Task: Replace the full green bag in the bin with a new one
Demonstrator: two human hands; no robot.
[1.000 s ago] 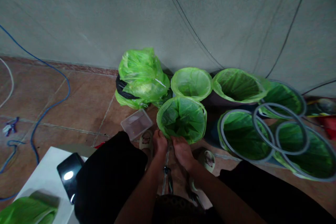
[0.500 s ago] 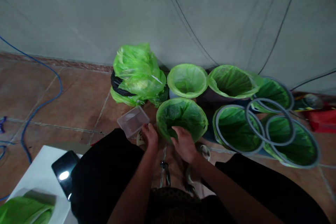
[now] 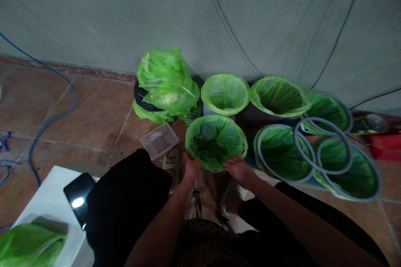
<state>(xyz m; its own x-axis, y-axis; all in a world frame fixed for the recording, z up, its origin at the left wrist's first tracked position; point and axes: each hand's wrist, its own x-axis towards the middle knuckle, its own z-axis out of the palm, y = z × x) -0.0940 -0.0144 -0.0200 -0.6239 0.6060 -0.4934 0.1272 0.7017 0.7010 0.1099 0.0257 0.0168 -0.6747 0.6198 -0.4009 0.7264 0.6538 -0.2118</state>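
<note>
Feed on my end shows a grey-green sheeted wall (image 3: 188, 16) along the far side, with a brown tile floor (image 3: 94, 108) running up to it and a blue cable (image 3: 53, 112) snaking across the left. Near left there's a white surface (image 3: 46, 187) holding a black phone (image 3: 78, 196) and a green plastic bag (image 3: 31, 244), partly cut off by the frame.

The main thing is the round bin (image 3: 213, 144) right in front of the person, lined with crinkly bright green plastic that's folded over its rim, so I can't see the rim itself. It sits on the floor just past the knees, and the bottom of the liner is lost in shadow.

Both hands are at its near edge. The left hand (image 3: 189, 171) is bunched against the plastic, but the fingers are hidden, so I can't tell if it's gripping. The right hand (image 3: 239, 170) has its fingers (image 3: 233, 166) stretched out and loose on the liner, not clenched.

Just left of the bin sits a clear plastic tray (image 3: 159, 141), touching nothing I can confirm. Some small metal thing (image 3: 196, 204) between the feet is too dark to make out.
</note>
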